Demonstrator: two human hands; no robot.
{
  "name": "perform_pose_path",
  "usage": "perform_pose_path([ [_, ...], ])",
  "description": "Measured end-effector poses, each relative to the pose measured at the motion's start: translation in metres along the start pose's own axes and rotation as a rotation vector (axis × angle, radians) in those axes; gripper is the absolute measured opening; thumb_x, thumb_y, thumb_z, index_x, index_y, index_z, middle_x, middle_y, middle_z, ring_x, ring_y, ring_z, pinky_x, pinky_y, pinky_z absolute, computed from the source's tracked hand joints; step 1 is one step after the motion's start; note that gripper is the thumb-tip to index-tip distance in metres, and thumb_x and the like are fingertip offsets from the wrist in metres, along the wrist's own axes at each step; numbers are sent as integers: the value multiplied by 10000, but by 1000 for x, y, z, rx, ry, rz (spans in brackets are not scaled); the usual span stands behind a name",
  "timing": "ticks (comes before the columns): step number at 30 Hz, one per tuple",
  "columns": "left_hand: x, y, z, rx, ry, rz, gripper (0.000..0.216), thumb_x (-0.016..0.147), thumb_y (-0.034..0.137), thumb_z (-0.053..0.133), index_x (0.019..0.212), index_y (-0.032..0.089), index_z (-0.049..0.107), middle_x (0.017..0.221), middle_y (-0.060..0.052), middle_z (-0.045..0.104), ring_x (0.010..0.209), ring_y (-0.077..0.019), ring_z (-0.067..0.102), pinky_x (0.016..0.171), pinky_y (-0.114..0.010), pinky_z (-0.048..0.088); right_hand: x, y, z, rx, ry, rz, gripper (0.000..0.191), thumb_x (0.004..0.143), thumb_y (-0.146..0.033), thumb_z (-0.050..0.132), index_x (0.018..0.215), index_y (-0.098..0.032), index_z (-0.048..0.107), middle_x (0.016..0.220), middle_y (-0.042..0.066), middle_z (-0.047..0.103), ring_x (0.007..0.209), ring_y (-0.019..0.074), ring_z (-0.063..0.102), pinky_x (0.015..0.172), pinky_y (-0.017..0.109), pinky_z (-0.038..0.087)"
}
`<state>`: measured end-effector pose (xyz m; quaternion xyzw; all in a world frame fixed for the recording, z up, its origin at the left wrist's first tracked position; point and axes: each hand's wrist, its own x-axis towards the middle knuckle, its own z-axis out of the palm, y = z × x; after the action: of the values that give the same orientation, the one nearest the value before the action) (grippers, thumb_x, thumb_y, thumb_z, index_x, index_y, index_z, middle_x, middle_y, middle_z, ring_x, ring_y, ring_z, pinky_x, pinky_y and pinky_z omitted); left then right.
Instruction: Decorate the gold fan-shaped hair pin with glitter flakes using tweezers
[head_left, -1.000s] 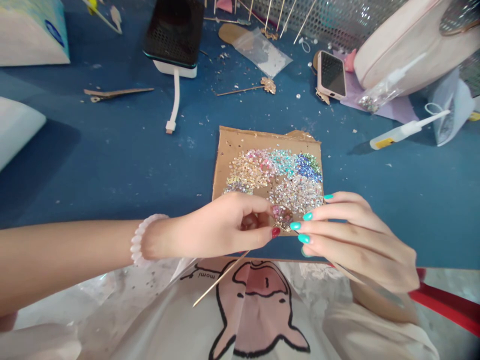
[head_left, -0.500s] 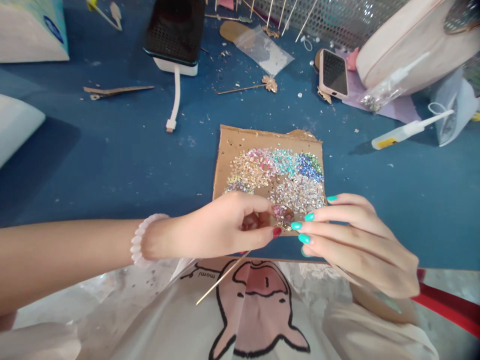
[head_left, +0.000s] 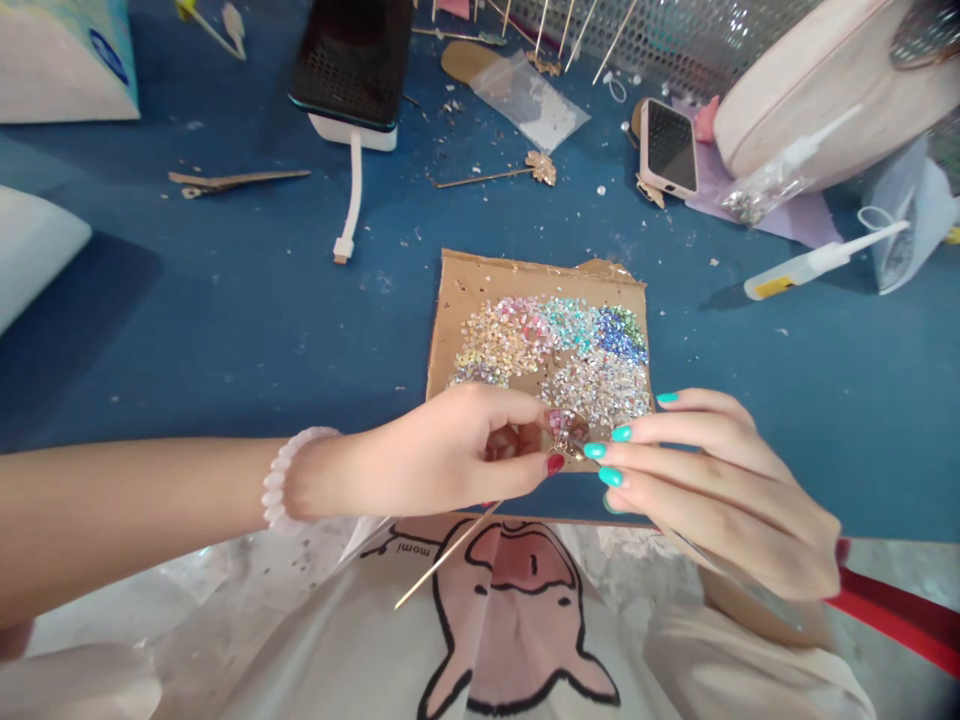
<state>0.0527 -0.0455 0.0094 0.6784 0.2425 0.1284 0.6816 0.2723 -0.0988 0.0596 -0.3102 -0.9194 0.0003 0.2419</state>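
My left hand (head_left: pixel 442 455) pinches a thin gold hair stick (head_left: pixel 442 556) whose small jewelled ornament (head_left: pixel 566 432) sits between my fingertips; the stick's tail slants down over my lap. My right hand (head_left: pixel 712 480), with turquoise nails, meets it from the right, fingertips at the ornament, gripping a thin tool that runs back under the palm. Both hands hover over the near edge of a brown cardboard piece (head_left: pixel 457 300) heaped with tiny rhinestones (head_left: pixel 555 345) in gold, pink, teal, blue and silver patches.
On the blue table (head_left: pixel 225 320): a black and white device (head_left: pixel 349 65) with a white cable (head_left: pixel 351 200), another ornamented stick (head_left: pixel 495 175), a phone (head_left: pixel 666 145), a glue bottle (head_left: pixel 817 262), plastic bags, a pink case (head_left: pixel 825 90), a tissue box (head_left: pixel 64 60).
Almost nothing has moved. My right hand has crept very slightly down and right, and the view has drifted a touch; both hands stay together at the ornament.
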Motion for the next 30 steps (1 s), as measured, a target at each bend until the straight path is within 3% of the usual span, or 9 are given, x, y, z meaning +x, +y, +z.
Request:
perform_pose_path([
  [16, 0, 2, 3, -13, 46, 3, 148, 892, 223, 529, 774, 138, 556, 607, 52, 501, 512, -61, 436, 456, -156, 348, -5, -4, 1, 30, 45, 51, 43, 815, -121, 657, 853, -139, 665, 857, 60, 749, 901, 165, 660, 904, 421, 507],
  [23, 1, 1, 0, 18, -3, 12, 145, 901, 239, 523, 835, 125, 585, 633, 35, 534, 523, -71, 464, 460, -163, 383, -3, -8, 0, -4, 11, 59, 64, 830, -103, 631, 852, -138, 679, 860, 69, 749, 904, 171, 668, 922, 420, 496],
  [30, 0, 4, 2, -66, 6, -51, 119, 896, 214, 536, 797, 149, 550, 560, 68, 503, 442, -68, 526, 411, -151, 388, -11, -14, 7, -50, 44, 56, 113, 790, -65, 661, 890, -112, 685, 918, 82, 743, 973, 166, 644, 946, 409, 475],
])
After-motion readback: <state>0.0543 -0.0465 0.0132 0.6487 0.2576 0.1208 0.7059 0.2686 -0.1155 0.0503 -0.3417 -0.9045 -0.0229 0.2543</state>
